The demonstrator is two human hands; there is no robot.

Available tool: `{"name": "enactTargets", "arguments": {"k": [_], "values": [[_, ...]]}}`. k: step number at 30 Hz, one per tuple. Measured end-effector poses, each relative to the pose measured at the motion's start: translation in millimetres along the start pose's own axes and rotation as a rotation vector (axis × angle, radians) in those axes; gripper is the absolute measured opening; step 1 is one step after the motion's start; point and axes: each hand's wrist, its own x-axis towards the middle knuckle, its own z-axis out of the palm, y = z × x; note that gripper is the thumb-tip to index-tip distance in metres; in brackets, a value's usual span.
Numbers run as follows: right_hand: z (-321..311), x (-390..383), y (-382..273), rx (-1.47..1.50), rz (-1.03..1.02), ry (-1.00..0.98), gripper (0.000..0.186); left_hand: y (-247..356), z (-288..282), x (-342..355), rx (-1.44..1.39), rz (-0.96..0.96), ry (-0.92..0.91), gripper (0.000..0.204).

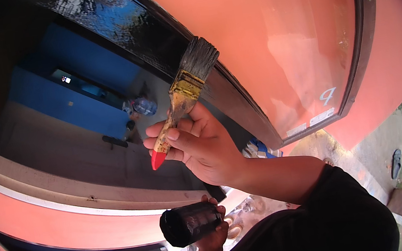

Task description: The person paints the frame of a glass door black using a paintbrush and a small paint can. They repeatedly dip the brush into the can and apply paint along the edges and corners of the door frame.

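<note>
My right hand [209, 147] grips a paintbrush [187, 83] by its worn handle, which ends in a red tip. Its metal band is stained yellowish, and the dark bristles point up and to the right. Behind the bristles runs a dark brown frame [238, 94]; whether they touch it I cannot tell. Lower down, my left hand [215, 240] is wrapped round a black paint container [188, 223]. The container is tilted with its mouth toward the left, and its inside looks dark. A glossy, dark, reflecting surface [112, 19] lies above the brush.
An orange panel [288, 45] edged by the dark frame fills the upper right. Through an opening on the left shows a room with a blue wall [46, 96] and a clear plastic item [144, 106] on its floor. A dark sandal [396, 163] lies at the far right.
</note>
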Motion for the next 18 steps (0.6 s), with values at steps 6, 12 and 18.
{"name": "enactTargets", "arguments": {"k": [6, 12, 18], "values": [[15, 16, 1, -0.011, 0.014, -0.046, 0.043, -9, -5, -4, -0.022, -0.023, -0.002, 0.075], [27, 27, -5, -0.020, -0.018, -0.087, 0.040, -13, -8, -11, -0.035, -0.038, 0.048, 0.074], [29, 41, -6, -0.036, -0.071, -0.116, 0.031, -16, -8, -10, -0.066, -0.022, 0.065, 0.075]]}}
